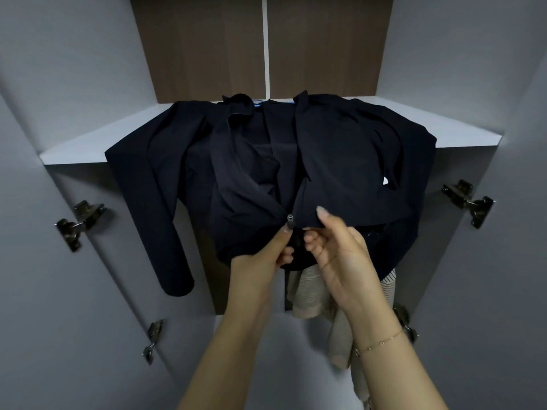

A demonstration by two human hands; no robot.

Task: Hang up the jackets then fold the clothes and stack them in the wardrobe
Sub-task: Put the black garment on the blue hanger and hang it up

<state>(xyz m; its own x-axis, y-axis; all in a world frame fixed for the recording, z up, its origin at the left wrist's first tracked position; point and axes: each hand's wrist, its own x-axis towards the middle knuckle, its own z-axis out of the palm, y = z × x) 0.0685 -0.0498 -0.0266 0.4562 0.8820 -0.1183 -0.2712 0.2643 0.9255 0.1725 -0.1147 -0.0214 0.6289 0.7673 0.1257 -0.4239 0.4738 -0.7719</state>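
Observation:
A dark navy jacket [340, 149] lies spread on the white wardrobe shelf [88, 140], front open, with its hem and left sleeve [168, 232] hanging over the shelf's front edge. My left hand [260, 255] pinches the left hem corner right by the small metal zipper pull [289, 221]. The right hem edge, just beside that zipper, is pinched by my right hand [337, 247]. Both hands meet at the bottom centre of the jacket.
Below the shelf hangs a beige striped garment [307, 294], partly hidden behind my right arm. The open grey wardrobe doors [59, 291] stand at both sides with metal hinges [80, 223]. A brown back panel [207, 48] rises above the shelf.

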